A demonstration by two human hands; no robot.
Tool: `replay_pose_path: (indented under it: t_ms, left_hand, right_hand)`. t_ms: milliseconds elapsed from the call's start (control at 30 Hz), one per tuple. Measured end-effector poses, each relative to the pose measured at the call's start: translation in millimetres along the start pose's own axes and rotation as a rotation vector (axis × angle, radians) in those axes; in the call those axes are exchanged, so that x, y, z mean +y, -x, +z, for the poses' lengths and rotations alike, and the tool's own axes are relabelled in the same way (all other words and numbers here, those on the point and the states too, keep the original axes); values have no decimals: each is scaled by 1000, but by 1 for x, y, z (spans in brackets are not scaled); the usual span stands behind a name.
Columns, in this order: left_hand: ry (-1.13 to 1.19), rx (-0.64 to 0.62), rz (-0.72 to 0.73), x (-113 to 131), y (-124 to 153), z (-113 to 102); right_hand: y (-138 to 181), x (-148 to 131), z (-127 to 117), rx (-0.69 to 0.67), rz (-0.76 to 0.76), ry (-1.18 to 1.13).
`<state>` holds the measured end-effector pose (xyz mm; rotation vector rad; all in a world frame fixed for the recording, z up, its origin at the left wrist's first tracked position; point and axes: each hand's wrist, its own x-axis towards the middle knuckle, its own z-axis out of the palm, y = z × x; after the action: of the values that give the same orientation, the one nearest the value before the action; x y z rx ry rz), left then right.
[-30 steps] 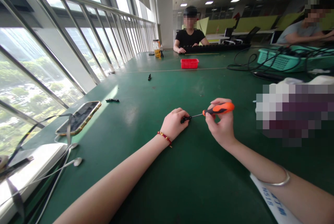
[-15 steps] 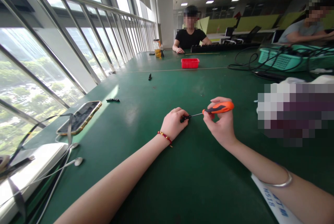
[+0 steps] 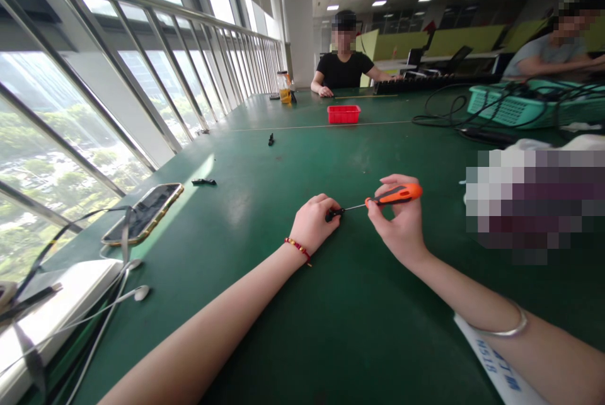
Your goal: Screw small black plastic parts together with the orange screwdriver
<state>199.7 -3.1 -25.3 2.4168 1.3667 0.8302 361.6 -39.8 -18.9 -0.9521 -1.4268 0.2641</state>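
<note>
My left hand [image 3: 316, 223] is closed on a small black part [image 3: 333, 214] and rests low over the green table [image 3: 293, 317]. A red and gold beaded bracelet [image 3: 297, 246] circles that wrist. In my right hand [image 3: 399, 222] is a screwdriver [image 3: 401, 193] with an orange and black handle, gripped between thumb and fingers. Its thin shaft points left and its tip meets the right end of the black part. Whether the tip sits in a screw is too small to tell.
Two more black pieces [image 3: 204, 182] [image 3: 271, 139] lie to the left and farther back. A phone [image 3: 144, 213], earphones [image 3: 141, 293] and straps are at the left edge. Behind are a red box [image 3: 344, 114], a jar [image 3: 285, 87], a teal basket [image 3: 510, 108] with cables, and two people.
My hands, the black part and the screwdriver stay in nearly the same place. Across the table, the person's arm and the long dark object there have shifted to the right.
</note>
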Motion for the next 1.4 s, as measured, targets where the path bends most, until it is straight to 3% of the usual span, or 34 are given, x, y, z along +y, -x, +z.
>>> replay_pose_path:
  t_ms: [67, 267, 467, 733, 867, 967, 1233, 1400]
  left_hand:
    - [-2, 4, 3, 0, 0, 0]
    - [-9, 5, 2, -1, 0, 0]
    - [-12, 5, -1, -2, 0, 1]
    - [-8, 9, -11, -1, 0, 0]
    - [-5, 13, -19, -2, 0, 0]
    - [-2, 11, -16, -1, 0, 0]
    - [-9, 7, -11, 0, 0, 0]
    - [5, 7, -18, -1, 0, 0]
  right_hand:
    - [0, 0, -1, -1, 7, 19]
    - [0, -7, -3, -169, 140, 47]
    - [0, 1, 0, -19, 41, 0]
    - [0, -5, -4, -153, 105, 54]
    - [0, 1, -1, -72, 85, -78]
    - [0, 4, 0, -10, 72, -47]
    - [0, -4, -3, -115, 141, -5]
    - [-1, 1, -1, -25, 53, -35]
